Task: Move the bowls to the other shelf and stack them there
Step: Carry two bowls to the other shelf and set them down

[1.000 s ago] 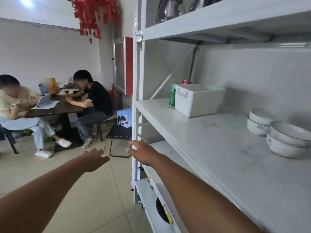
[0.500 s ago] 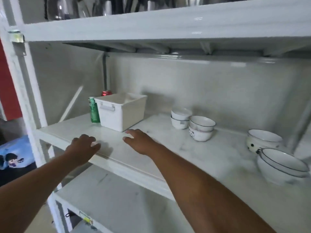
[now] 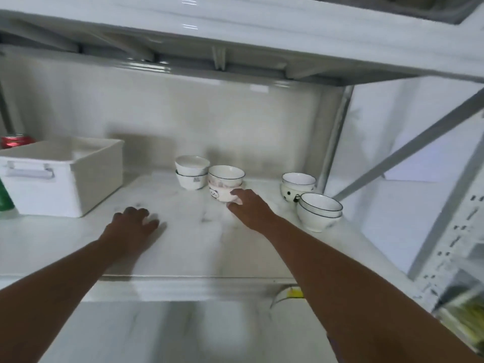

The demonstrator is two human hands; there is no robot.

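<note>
While both arms reach over the shelf [image 3: 199,247], the right hand [image 3: 247,205] is open, fingertips touching the lower bowl of the middle stack [image 3: 225,186] | left hand [image 3: 133,222] loosely curled, holding nothing, on the shelf | three other bowl stacks nearby.
</note>
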